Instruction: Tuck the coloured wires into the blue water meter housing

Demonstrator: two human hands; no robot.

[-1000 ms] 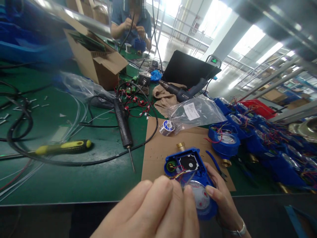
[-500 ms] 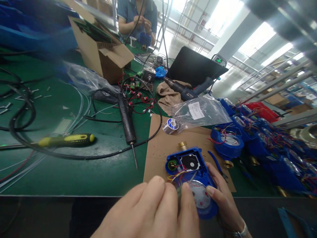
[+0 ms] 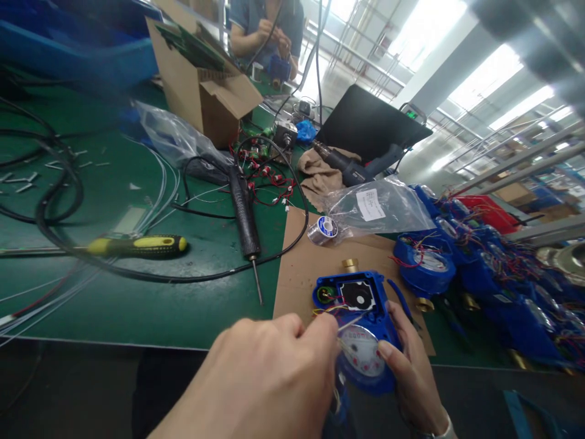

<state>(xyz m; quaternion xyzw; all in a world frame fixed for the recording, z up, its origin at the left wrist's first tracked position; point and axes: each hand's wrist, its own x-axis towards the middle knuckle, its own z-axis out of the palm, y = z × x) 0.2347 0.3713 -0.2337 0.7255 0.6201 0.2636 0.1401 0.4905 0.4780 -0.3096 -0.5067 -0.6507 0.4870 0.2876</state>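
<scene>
My right hand [image 3: 414, 366], with a band at its wrist, grips the right side of a blue water meter [image 3: 384, 329], thumb on top. The meter has an open compartment with a black square part [image 3: 359, 297], a green round part [image 3: 325, 295], and red and yellow wires. Its round dial [image 3: 363, 353] faces up, and a brass fitting [image 3: 350, 264] sticks out at the far end. My left hand [image 3: 278, 366] is closed over the meter's left side, pinching a thin metal tool [image 3: 353, 321] whose tip reaches the compartment's near edge. My left fingertips are mostly hidden.
Under the meter lies cardboard [image 3: 292, 268] with a solder spool [image 3: 323, 230]. Left are a black electric screwdriver [image 3: 244, 213] and a yellow-black screwdriver [image 3: 137, 246]. Behind stand a heat gun [image 3: 351, 167] and a carton [image 3: 201, 103]. More blue meters [image 3: 425, 262] crowd the right. A co-worker [image 3: 265, 36] sits opposite.
My left hand has turned and drawn back a little, showing more of the dial and the tool. My right hand keeps its grip. The whole view has shifted slightly.
</scene>
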